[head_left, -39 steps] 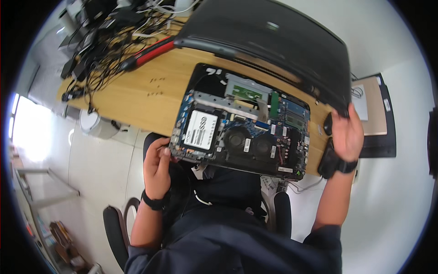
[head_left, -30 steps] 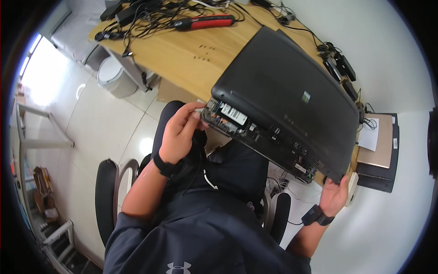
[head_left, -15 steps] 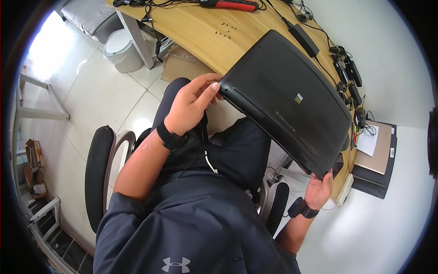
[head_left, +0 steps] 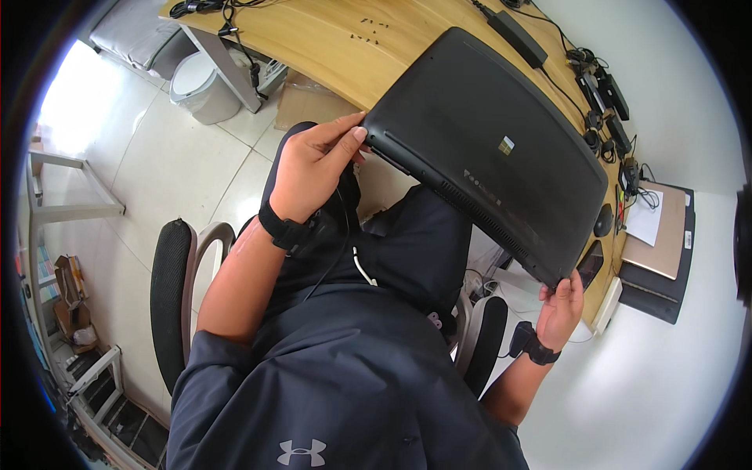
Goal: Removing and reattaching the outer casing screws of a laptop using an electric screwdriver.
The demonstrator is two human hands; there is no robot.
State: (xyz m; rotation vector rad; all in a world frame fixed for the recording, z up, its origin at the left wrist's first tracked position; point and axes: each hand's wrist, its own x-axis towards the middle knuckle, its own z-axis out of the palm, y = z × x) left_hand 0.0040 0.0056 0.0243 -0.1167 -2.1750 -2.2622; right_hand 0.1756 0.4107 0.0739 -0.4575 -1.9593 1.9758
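Observation:
A black laptop (head_left: 470, 117), its underside facing up, is tilted above the near edge of the wooden desk. My left hand (head_left: 317, 160) grips its left near corner, thumb on top and the fingers partly hidden beneath. At the opposite near corner, my right hand (head_left: 562, 305) pinches the edge, with its fingertips partly out of sight. The vented side of the laptop faces my lap. A small square sticker (head_left: 506, 146) shows on the underside. Several tiny screws (head_left: 368, 33) lie scattered on the desk beyond the laptop.
Along the wooden desk's (head_left: 305, 47) right side lie a power adapter (head_left: 513, 37), tangled cables, a mouse (head_left: 603, 220) and a phone-like dark slab (head_left: 590, 265). Farther right, a gold laptop lid (head_left: 656, 243) carries white paper. Chair armrests (head_left: 174, 305) flank me; a white bin (head_left: 204, 88) stands left.
The view has shifted a little. The laptop looks slightly flatter, and my right hand sits farther right and higher in the picture. Both hands keep their hold.

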